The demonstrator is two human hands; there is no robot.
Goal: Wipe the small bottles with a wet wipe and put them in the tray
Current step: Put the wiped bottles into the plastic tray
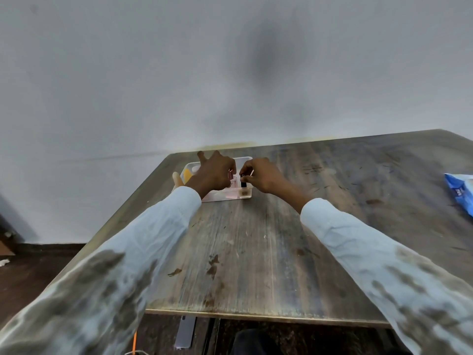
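Tray (246,159): clear plastic, at 12 o'clock on the wooden table (256,247).
Left hand (213,172): over the tray; index finger and thumb spread, the rest curled beside a pink bottle (232,181); contact could not be told.
Right hand (261,175): fingertips pinched a dark-capped small bottle (243,182) standing in the tray.
Wipes pack (460,192): blue, at 3 o'clock.

Your tabletop (268,252): worn, matt wood grain, stained. Your tray (244,196), far-left corner: clear glossy plastic. Your wipe pack (460,192), right edge: shiny blue film. Your sleeves (153,239): pale woven cloth.
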